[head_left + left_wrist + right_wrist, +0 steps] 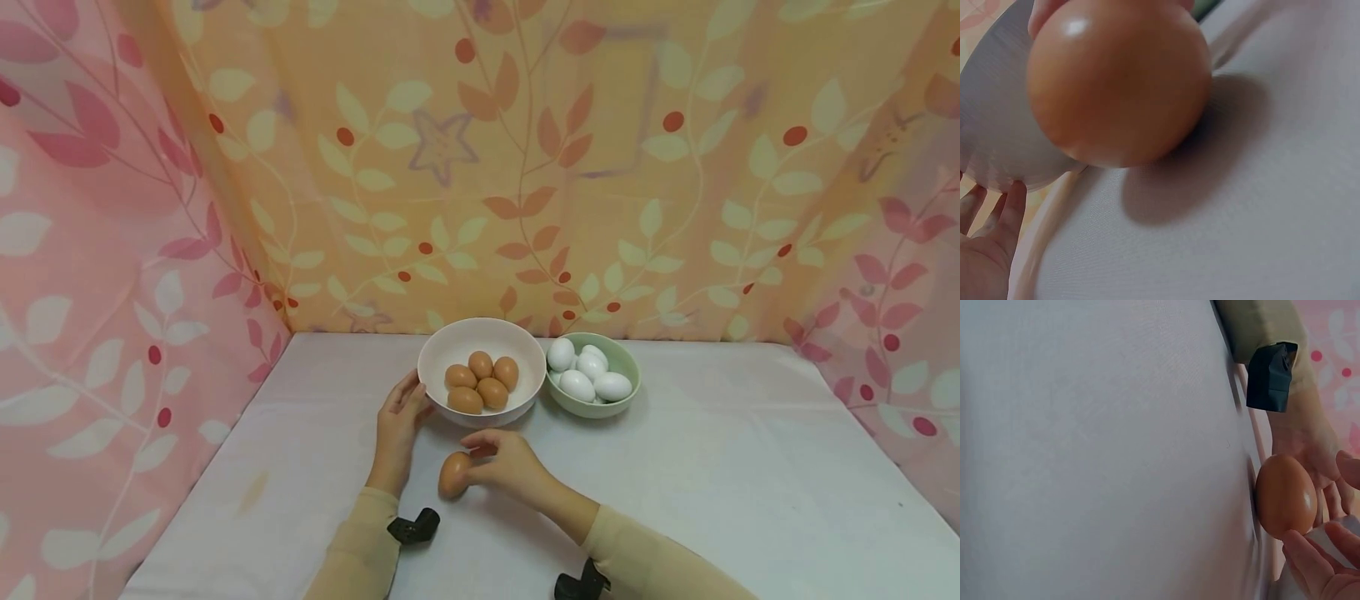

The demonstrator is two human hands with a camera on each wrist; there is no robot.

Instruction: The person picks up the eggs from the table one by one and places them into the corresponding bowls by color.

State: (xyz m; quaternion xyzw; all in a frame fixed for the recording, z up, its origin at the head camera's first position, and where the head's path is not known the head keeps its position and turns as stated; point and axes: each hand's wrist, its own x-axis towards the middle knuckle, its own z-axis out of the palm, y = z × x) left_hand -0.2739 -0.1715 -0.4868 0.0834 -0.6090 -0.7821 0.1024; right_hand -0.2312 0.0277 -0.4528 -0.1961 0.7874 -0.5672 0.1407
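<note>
A brown egg [453, 476] is on the white tabletop, in front of a pale pink bowl [531, 383]. My right hand [513, 468] is beside it, the thumb touching the egg [1285, 497]; in the right wrist view a gap shows between the egg and the other fingers. Several brown eggs [481, 365] lie inside the pink bowl. At that bowl's left side, my left hand [397, 429] rests its fingers [1015, 209] against the outer wall. The egg [1119, 81] looms large in the left wrist view and hides most of the right hand.
Touching the pink bowl's right side is a light green bowl [600, 410] with several white eggs [577, 385]. Floral cloth [480, 208] hangs behind and at both sides of the table [750, 467]. Black devices [415, 527] are strapped to both wrists.
</note>
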